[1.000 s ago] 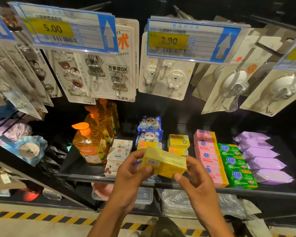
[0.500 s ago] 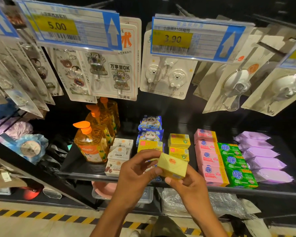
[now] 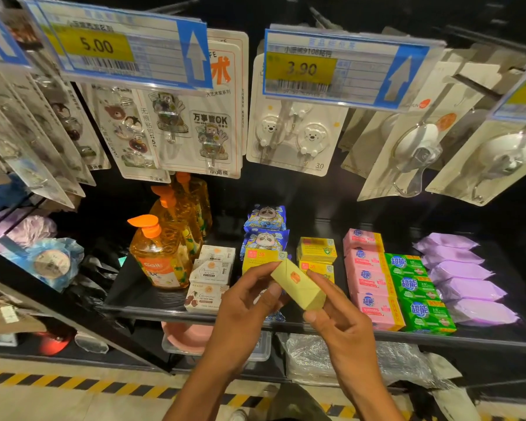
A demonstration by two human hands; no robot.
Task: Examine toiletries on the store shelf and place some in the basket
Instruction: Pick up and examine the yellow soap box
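A small yellow soap box [image 3: 298, 285] with an orange spot on its end is held in front of the black shelf [image 3: 170, 309]. My left hand [image 3: 245, 305] pinches its left end and my right hand [image 3: 334, 323] grips its lower right end. The box is tilted, with its narrow side toward me. Behind it on the shelf lie more yellow soap boxes [image 3: 316, 250], blue panda packs [image 3: 266, 218], white soap boxes [image 3: 211, 271], pink soap bars [image 3: 368, 278], green soap bars [image 3: 416, 288] and purple packs [image 3: 462, 279]. No basket is in view.
Orange pump bottles [image 3: 160, 256] stand at the shelf's left. Hook packs [image 3: 292, 138] hang above under price tags [image 3: 331, 68]. A pink basin [image 3: 186, 335] sits on the lower shelf. Yellow-black tape [image 3: 73, 382] runs along the floor.
The yellow box has been turned in my hands, from its broad face toward me to its narrow end and side. Both hands shifted slightly right and down.
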